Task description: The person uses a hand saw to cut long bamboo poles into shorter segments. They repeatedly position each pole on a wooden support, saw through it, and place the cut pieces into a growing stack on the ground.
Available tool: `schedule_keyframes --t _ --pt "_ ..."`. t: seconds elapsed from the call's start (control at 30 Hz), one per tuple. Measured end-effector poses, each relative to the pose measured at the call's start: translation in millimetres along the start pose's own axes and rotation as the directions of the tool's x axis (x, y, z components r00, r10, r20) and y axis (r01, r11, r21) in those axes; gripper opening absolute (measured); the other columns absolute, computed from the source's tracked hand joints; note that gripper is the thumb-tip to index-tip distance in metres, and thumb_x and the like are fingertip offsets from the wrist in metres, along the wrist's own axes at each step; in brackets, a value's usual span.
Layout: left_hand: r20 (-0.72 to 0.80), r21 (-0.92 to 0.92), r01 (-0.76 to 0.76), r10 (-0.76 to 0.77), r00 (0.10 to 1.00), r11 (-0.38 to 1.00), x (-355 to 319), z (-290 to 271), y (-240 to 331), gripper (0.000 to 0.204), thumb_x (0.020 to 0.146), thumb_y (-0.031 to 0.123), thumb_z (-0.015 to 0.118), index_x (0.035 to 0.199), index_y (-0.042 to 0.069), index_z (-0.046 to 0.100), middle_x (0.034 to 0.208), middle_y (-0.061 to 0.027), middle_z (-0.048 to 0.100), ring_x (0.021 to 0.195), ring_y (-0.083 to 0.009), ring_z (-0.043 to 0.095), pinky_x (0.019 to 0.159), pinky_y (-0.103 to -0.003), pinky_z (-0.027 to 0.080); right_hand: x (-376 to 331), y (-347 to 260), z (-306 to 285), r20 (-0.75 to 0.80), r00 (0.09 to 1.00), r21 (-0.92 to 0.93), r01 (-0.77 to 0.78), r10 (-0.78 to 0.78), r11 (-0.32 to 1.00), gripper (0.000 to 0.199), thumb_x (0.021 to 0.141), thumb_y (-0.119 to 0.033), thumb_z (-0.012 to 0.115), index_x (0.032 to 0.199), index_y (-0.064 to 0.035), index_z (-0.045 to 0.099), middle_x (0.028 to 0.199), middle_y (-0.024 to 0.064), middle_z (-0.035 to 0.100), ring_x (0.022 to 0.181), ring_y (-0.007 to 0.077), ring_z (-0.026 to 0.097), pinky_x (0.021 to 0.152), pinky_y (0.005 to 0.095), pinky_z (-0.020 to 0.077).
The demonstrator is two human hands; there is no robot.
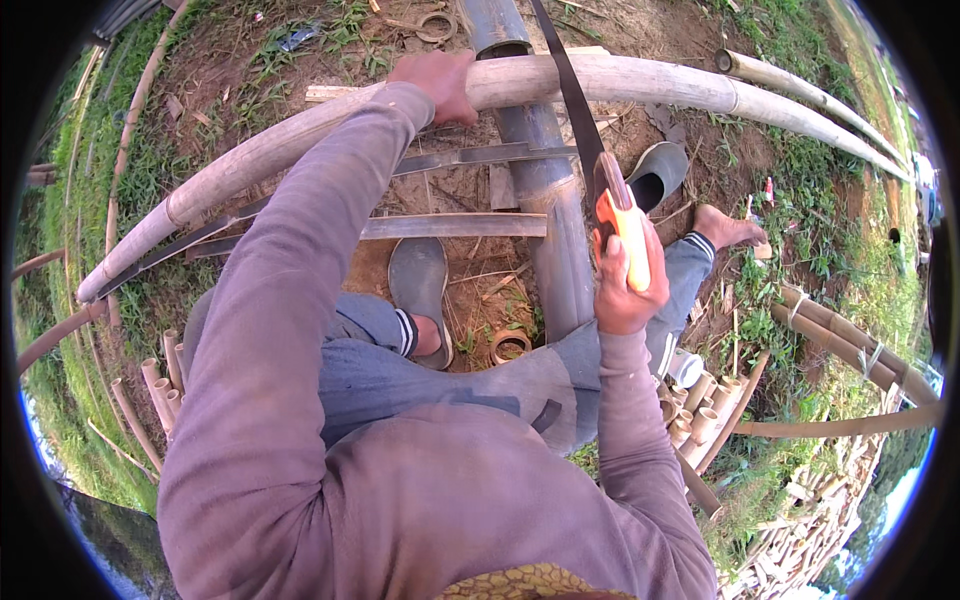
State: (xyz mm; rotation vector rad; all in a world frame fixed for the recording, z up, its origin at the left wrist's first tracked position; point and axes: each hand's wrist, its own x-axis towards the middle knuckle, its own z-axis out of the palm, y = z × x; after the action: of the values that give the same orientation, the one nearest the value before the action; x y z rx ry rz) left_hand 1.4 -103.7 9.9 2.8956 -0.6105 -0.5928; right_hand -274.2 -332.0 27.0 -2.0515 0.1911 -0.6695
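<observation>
A long pale bamboo pole point(700, 88) lies crosswise over a thick grey pipe point(548, 200) in front of me. My left hand point(438, 82) presses down on top of the pole, fingers wrapped over it. My right hand point(625, 285) is shut on the orange and brown handle of a handsaw point(580, 110). The saw's dark blade runs up and away, crossing the pole just right of my left hand. My legs in blue trousers straddle the pipe, one foot in a grey slipper point(418, 280), the other foot bare point(725, 228).
A second grey slipper point(655, 172) lies by the pipe. Cut bamboo rings point(510, 345) lie on the bare soil. Short bamboo sections are piled at lower left point(160, 385) and lower right point(700, 415). More poles point(850, 340) lie on the grass at right.
</observation>
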Motion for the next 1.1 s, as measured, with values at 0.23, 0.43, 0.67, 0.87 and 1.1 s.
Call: schedule_keyframes --t 0.23,0.43,0.67,0.87,1.1 --pt "-0.033 -0.026 0.006 -0.007 0.999 1.000 -22.8 -14.7 -31.2 0.087 0.065 0.052 0.092 0.139 0.016 0.064 0.121 -0.0151 0.077 0.112 -0.0359 0.074 0.096 -0.050 0.058 -11.5 0.0 3.8 0.153 0.960 0.334 -0.274 0.235 0.902 0.038 0.105 -0.015 0.071 0.137 0.0046 0.060 0.110 0.0092 0.070 0.093 0.0121 0.066 0.084 0.0264 0.0581" --pt "-0.111 -0.002 -0.008 0.008 0.994 1.000 -25.9 11.9 -20.4 0.081 0.070 0.046 0.094 0.136 0.010 0.062 0.119 -0.0170 0.076 0.115 -0.0322 0.074 0.101 -0.049 0.054 -72.5 3.9 -19.2 0.146 0.957 0.223 -0.279 0.251 0.934 0.043 0.104 -0.025 0.072 0.134 0.0010 0.055 0.087 0.0051 0.060 0.066 0.0101 0.055 0.055 0.0222 0.0445" --pt "-0.237 0.053 -0.055 0.066 0.969 0.997 -13.7 27.7 -8.9 0.067 0.080 0.032 0.088 0.135 0.008 0.059 0.123 -0.0168 0.073 0.119 -0.0344 0.071 0.098 -0.049 0.055 -59.9 -5.2 -27.1 0.143 0.944 0.221 -0.322 0.296 0.921 0.038 0.106 -0.023 0.069 0.131 0.0036 0.057 0.080 0.0032 0.060 0.063 0.0098 0.054 0.057 0.0240 0.0451" --pt "-0.154 0.067 0.029 -0.018 0.988 0.997 -12.9 17.3 -13.2 0.068 0.080 0.039 0.089 0.134 0.013 0.055 0.125 -0.0134 0.070 0.116 -0.0344 0.072 0.096 -0.047 0.059 -60.4 2.9 -36.8 0.094 0.995 0.048 -0.047 0.042 0.998 0.027 0.106 -0.019 0.072 0.117 0.0033 0.061 0.073 0.0010 0.060 0.057 0.0065 0.054 0.053 0.0221 0.0435" --pt "-0.292 0.087 -0.003 0.028 0.956 0.996 -4.1 30.5 6.8 0.070 0.078 0.038 0.090 0.134 0.010 0.058 0.119 -0.0155 0.074 0.115 -0.0355 0.073 0.098 -0.048 0.058 67.5 12.2 54.2 0.028 0.999 0.164 -0.040 0.036 0.986 0.014 0.103 -0.011 0.075 0.103 0.0008 0.067 0.084 -0.0004 0.067 0.071 0.0044 0.062 0.062 0.0227 0.0518"
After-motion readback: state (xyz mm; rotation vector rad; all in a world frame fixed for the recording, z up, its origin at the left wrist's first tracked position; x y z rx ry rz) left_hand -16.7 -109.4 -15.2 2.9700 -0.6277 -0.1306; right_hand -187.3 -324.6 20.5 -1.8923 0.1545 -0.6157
